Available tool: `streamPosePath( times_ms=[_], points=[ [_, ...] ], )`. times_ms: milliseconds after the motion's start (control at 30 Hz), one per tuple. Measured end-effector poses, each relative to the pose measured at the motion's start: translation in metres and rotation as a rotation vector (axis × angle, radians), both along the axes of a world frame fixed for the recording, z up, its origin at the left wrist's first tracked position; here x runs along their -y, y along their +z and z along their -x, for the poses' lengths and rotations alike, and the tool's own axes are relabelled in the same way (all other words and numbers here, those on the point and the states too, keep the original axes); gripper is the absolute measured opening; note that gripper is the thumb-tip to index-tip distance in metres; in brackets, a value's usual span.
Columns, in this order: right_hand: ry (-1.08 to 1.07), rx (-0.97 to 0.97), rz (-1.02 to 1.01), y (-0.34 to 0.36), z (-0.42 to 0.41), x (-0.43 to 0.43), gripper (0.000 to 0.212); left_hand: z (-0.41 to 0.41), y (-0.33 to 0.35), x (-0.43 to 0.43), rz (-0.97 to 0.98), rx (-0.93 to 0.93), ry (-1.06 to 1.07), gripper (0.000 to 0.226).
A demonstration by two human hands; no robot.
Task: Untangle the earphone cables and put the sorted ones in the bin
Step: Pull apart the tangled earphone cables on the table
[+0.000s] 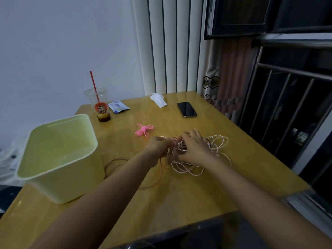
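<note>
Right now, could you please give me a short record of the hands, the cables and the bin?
left hand: grips strands of the tangle of pale pink and brown earphone cables
right hand: fingers curled into the same tangle
bright pink bundled cable: lies apart, beyond the tangle
pale green plastic bin: upright, left of the hands, no cable visible inside
yellow wooden table: also bears a black smartphone

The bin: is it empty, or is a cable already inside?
Empty: the bin shows only bare pale green inner walls and floor, nothing lying inside.
</note>
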State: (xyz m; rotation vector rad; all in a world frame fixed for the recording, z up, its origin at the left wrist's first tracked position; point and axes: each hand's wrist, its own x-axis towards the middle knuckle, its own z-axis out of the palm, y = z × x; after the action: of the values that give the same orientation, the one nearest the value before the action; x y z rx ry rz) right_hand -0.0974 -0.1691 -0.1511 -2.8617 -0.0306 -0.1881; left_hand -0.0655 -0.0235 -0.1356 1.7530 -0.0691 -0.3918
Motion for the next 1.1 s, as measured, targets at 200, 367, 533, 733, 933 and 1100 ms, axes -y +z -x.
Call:
streamPosePath(
  times_ms=[200,367,533,733,933,1100],
  points=[
    [-0.064,0.244,-0.177,0.008,-0.006,0.025,0.015,-0.002,0.007,-0.012,-0.226,0.178,-0.021,0.006],
    [-0.112,0.508,-0.372,0.034,-0.012,0.056,0.015,-0.006,0.026,-0.002,-0.157,0.304,-0.001,0.009],
    [-0.155,-0.053,-0.455,0.016,-0.005,0.079,0.024,-0.008,0.005,-0.006,-0.279,0.235,0.001,0.015],
    [-0.008,0.028,-0.631,0.052,0.006,0.085,0.028,-0.007,0.003,-0.009,-0.292,0.174,0.049,0.023],
    [0.146,0.256,-0.531,0.061,0.007,0.041,0.017,0.000,0.002,-0.003,-0.219,0.222,0.024,0.022],
    [0.211,0.035,-0.269,0.039,-0.008,0.012,0.027,0.005,0.002,-0.002,-0.171,0.310,0.010,0.022]
  ],
)
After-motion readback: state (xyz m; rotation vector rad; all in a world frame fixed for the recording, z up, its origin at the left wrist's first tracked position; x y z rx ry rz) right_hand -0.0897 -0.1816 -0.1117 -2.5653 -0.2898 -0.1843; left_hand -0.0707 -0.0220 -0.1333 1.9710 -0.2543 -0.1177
